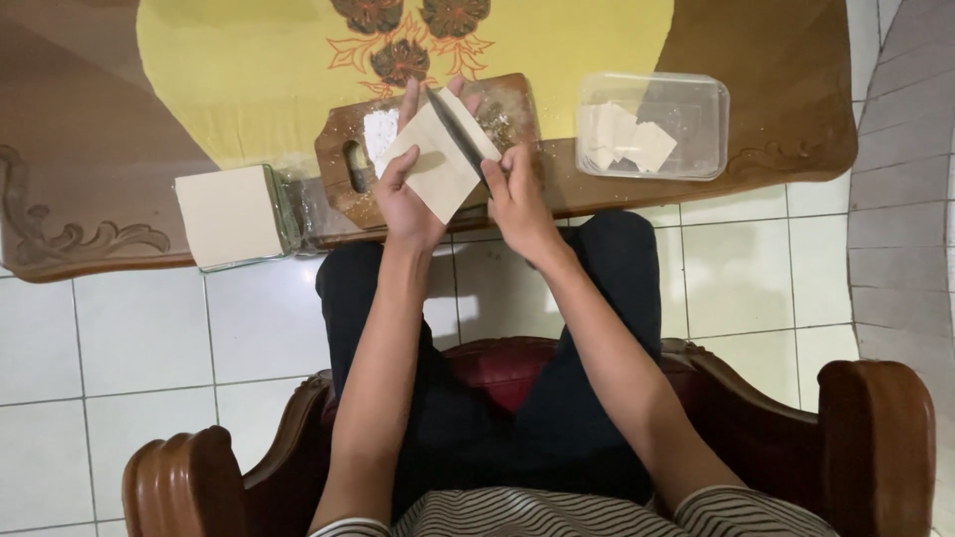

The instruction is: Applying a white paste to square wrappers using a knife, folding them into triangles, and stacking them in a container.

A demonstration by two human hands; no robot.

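Mid-cut over the wooden cutting board (343, 134). Left hand (406, 199) curled around the pale square dough sheets (438, 164), thumb on top, fingertips poking past the far edge. Right hand (517, 199) closed on the handle of the knife (456, 129), blade laid diagonally across the stack. Best to keep left fingertips clear of the blade line and hold the stack flat. Sheets thin, cream, floppy-looking. Clear plastic container (696, 109) with cut pieces right of the board; glass container (284, 214) of uncut sheets left of it.
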